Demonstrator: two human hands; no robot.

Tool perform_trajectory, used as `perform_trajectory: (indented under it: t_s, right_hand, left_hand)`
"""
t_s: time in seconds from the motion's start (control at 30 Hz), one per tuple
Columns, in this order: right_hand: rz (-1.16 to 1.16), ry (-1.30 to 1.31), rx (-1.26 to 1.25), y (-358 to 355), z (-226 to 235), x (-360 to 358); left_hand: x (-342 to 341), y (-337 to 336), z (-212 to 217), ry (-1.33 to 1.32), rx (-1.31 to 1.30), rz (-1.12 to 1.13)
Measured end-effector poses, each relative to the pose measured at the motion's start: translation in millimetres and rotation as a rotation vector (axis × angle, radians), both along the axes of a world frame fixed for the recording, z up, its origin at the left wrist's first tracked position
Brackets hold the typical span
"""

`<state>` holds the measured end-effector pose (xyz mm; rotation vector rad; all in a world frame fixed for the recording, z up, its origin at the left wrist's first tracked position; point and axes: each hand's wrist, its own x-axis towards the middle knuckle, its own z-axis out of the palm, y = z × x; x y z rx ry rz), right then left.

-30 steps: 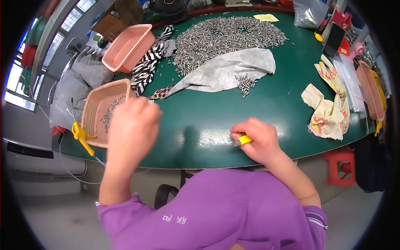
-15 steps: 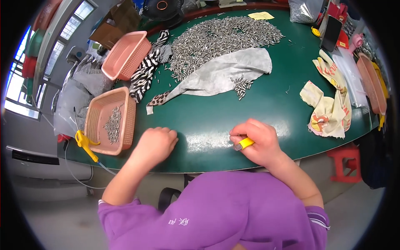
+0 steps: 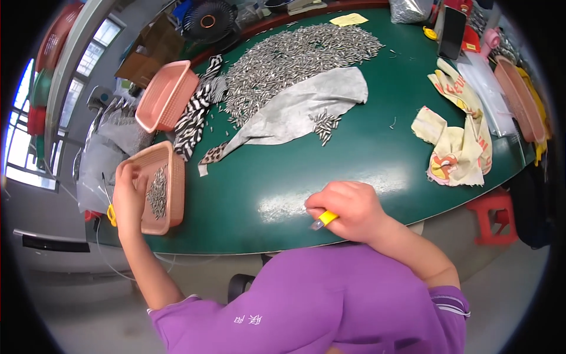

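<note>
My left hand (image 3: 129, 197) is over the left side of a pink plastic basket (image 3: 176, 194), its fingers bent and loosely apart, with nothing visible in them. A pile of small metal pins (image 3: 157, 193) lies in that basket. Beside the hand, a yellow air blow gun (image 3: 112, 215) is mostly hidden. My right hand (image 3: 348, 207) is closed above the table's near edge, around a short yellow tool with a clear end (image 3: 324, 219). Its thumb and forefinger are pressed together; whether a pin is between them cannot be made out.
A large heap of metal pins (image 3: 295, 56) covers the far side of the green table (image 3: 247, 218). Before it lie a grey cloth (image 3: 295, 115) and a small pin pile (image 3: 325, 127). Another pink basket (image 3: 167, 97) stands left; a cream cloth (image 3: 457, 150) lies right.
My left hand has moved left from the table's near edge to the pink basket, and its fingers have loosened. My right hand stays near the same spot, turned slightly, still holding the yellow tool.
</note>
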<state>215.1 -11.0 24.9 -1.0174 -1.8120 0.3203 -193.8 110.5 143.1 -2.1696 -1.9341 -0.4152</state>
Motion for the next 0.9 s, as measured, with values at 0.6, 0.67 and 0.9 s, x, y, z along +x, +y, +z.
perform_trajectory:
  t_s: [0.6,0.67,0.9]
  right_hand:
    - [-0.017,-0.074,0.025,0.9,-4.0,2.6]
    - [-0.018,-0.074,0.023,1.4,-4.7,3.8]
    - [-0.007,-0.069,0.012,2.0,-3.7,4.0]
  left_hand:
    - [273.7,51.1,-97.7,-0.304,-0.475,-0.756]
    - [275.6,53.5,-99.9,-0.281,-0.49,-0.746]
    - [277.7,55.7,-108.1,-0.349,-0.511,-0.696]
